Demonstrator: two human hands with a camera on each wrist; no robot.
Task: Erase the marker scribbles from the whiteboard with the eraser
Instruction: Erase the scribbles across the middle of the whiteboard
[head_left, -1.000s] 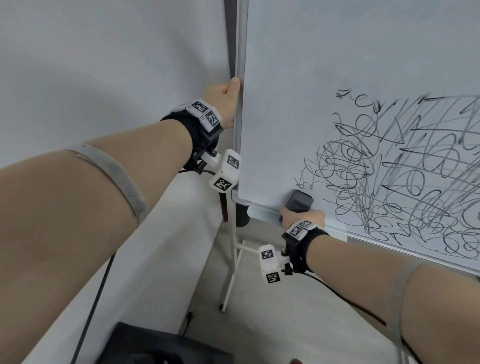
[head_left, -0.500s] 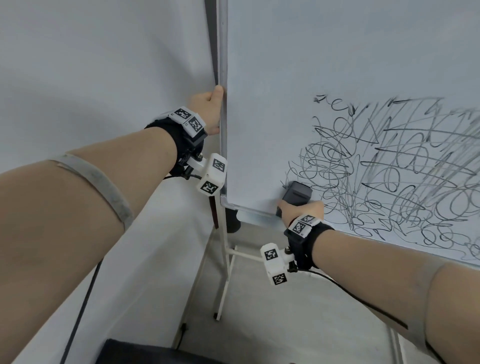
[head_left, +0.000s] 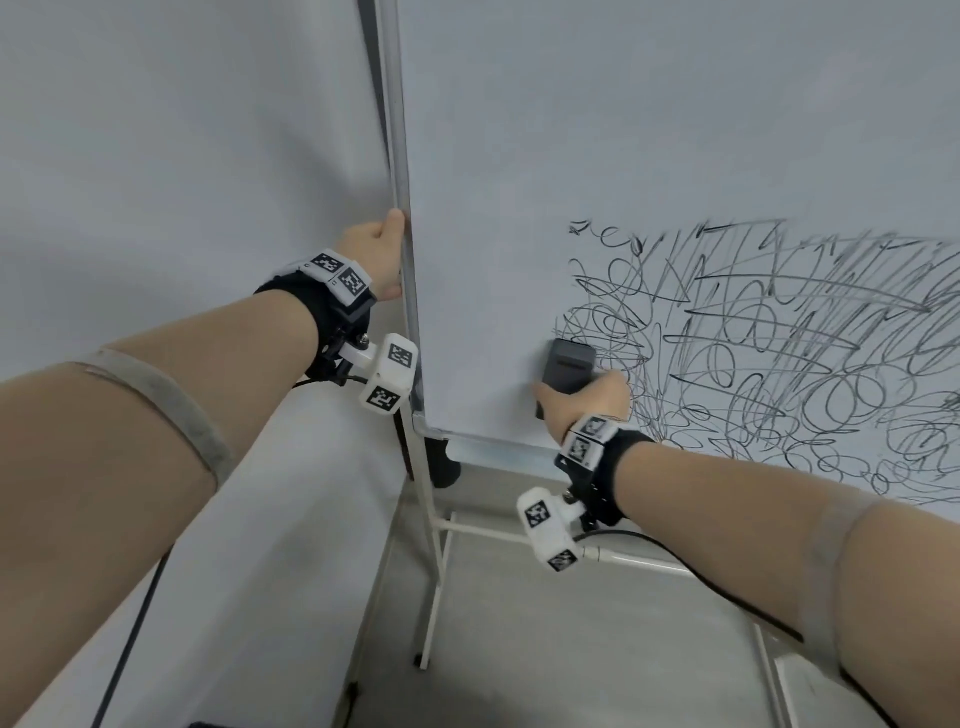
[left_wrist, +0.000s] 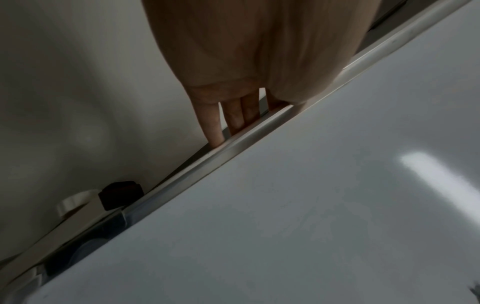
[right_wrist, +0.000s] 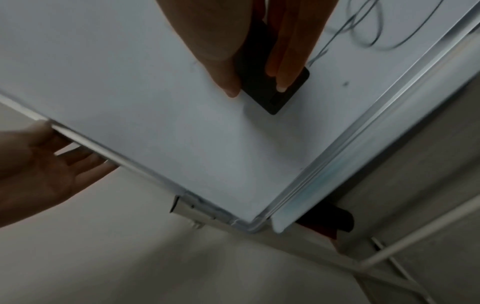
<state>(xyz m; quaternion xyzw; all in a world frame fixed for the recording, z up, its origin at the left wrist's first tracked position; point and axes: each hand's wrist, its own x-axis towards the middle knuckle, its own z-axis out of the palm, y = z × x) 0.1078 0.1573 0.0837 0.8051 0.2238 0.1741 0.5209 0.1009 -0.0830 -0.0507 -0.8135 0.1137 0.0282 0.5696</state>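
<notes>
So the right hand had the flat black rectangular eraser pressed flat on the white metal-framed whiteboard, down in the lower left part of the board, a bit above the bottom rail. The grip was pinching it: thumb along one long edge, fingers laid along the other side in the right wrist view. Long axis of the eraser ran pretty much up the board, free end pointing up and sticking out past the hand, tilted only slightly. Its top right corner was sitting right on the left fringe of the black marker scribbles, which filled the board off to the right and ran out of frame, kinda blurry at the far end.

The left hand was on the board's left edge, well apart from the eraser. That grip was wrapped on the silver frame edge, thumb on the front side, fingers tucked behind.

Below the board were the white tube stand and grey floor, pale wall to the left
</notes>
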